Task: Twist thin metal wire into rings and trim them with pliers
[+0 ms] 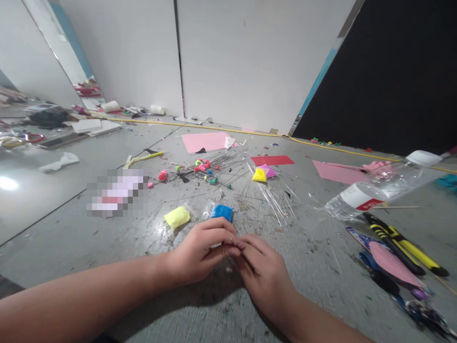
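Note:
My left hand [205, 247] and my right hand [266, 271] meet low over the grey tabletop [171, 309], fingertips touching. The left hand's thumb and fingers are pinched together, and the right hand's fingers are curled in against them. Anything between the fingertips is too small or hidden to make out. Just beyond the left hand lies a blue clay packet [222, 212], partly covered by its fingers. A pale yellow clay packet [177, 217] lies to the left of it.
Thin wires [273, 202] lie beside a bright yellow packet [259, 175]. Coloured clay bits [203, 165] are scattered farther back. On the right, a plastic bottle [378, 188] lies on its side near yellow-black pliers [403, 245]. White panels [257, 62] rise behind.

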Tool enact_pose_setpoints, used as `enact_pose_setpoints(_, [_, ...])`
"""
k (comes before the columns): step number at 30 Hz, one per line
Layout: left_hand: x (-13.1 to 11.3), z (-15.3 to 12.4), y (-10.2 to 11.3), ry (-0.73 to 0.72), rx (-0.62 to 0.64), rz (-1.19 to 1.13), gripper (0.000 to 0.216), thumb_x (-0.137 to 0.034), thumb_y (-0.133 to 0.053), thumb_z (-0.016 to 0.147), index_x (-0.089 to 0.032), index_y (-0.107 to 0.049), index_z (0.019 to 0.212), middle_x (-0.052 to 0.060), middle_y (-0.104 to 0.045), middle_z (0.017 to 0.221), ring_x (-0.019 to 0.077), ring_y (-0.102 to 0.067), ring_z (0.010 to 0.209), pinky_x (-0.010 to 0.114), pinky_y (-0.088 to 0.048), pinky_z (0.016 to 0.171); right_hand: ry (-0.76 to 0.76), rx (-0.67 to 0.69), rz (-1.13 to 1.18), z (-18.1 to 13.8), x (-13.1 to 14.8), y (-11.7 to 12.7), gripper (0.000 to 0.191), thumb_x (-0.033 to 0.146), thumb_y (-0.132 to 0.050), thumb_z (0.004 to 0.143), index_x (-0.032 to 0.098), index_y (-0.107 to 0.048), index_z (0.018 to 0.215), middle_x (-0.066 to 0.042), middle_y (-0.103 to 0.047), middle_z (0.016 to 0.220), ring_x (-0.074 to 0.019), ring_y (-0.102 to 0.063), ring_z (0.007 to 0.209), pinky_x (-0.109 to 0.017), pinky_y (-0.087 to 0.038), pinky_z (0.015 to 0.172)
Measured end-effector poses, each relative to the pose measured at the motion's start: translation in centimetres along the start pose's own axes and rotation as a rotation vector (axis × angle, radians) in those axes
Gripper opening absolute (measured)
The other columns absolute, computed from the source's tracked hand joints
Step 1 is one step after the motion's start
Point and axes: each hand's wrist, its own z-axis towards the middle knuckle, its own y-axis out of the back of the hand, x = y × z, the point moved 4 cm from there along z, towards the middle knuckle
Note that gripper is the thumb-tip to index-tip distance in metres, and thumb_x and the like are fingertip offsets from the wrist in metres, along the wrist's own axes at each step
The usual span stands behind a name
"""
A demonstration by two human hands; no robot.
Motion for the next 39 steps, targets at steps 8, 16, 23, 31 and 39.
enact_pose_setpoints(8, [1.0, -0.1, 1.3, 0.200, -0.139, 0.032, 0.013, -0.015, -0.053, 0.100, -0.016, -0.062, 0.091, 0.005, -0.070, 0.084, 0.0135, -0.066, 0.078, 0.026, -0.055, 0.072, -0.063, 0.025, 0.029, 0.3, -1.0, 0.3, 0.021, 0.010, -0.054, 0.098, 0.016, -0.066, 0.113, -0.010, -0.071, 0.108, -0.0195, -0.067, 0.098, -0.033, -0.058, 0.087])
enact_pose_setpoints(16, [3.0, 0.0, 2.9, 0.354, -0.183, 0.188, 0.021, -0.025, -0.056, 0.100, -0.018, -0.060, 0.080, 0.004, -0.072, 0.086, 0.0155, -0.065, 0.077, 0.029, -0.050, 0.068, -0.237, 0.806, 0.021, 1.5, -1.9, 1.1, 0.041, 0.021, -0.066, 0.095, 0.017, -0.063, 0.135, -0.013, -0.060, 0.129, -0.0265, -0.054, 0.124, -0.045, -0.047, 0.109])
enact_pose_setpoints(23, [2.7, 0.4, 2.5, 0.283, -0.101, 0.166, 0.014, -0.022, -0.060, 0.097, -0.018, -0.067, 0.085, 0.003, -0.072, 0.081, 0.0152, -0.066, 0.075, 0.027, -0.051, 0.068, -0.240, 0.976, -0.019, 1.6, -2.6, 1.4, 0.074, 0.043, -0.087, 0.077, 0.024, -0.060, 0.143, -0.011, -0.051, 0.135, -0.0295, -0.045, 0.130, -0.044, -0.041, 0.112])
enact_pose_setpoints(31, [2.9, 0.6, 2.4, 0.253, -0.046, 0.144, 0.014, -0.025, -0.062, 0.097, -0.018, -0.074, 0.093, 0.003, -0.071, 0.080, 0.0148, -0.064, 0.072, 0.027, -0.052, 0.068, -0.331, 0.926, -0.002, 1.5, -3.4, 1.1, 0.061, 0.044, -0.093, 0.065, 0.019, -0.062, 0.111, -0.005, -0.054, 0.115, -0.0245, -0.049, 0.112, -0.036, -0.046, 0.096])
enact_pose_setpoints(39, [3.2, 0.3, 2.0, 0.305, -0.060, 0.089, 0.010, -0.026, -0.067, 0.093, -0.019, -0.072, 0.087, 0.003, -0.075, 0.084, 0.0151, -0.067, 0.073, 0.028, -0.053, 0.070, -0.304, 0.791, -0.005, 1.9, -3.2, 1.2, 0.052, 0.032, -0.099, 0.057, 0.021, -0.062, 0.092, -0.001, -0.058, 0.101, -0.0224, -0.054, 0.101, -0.033, -0.048, 0.082])
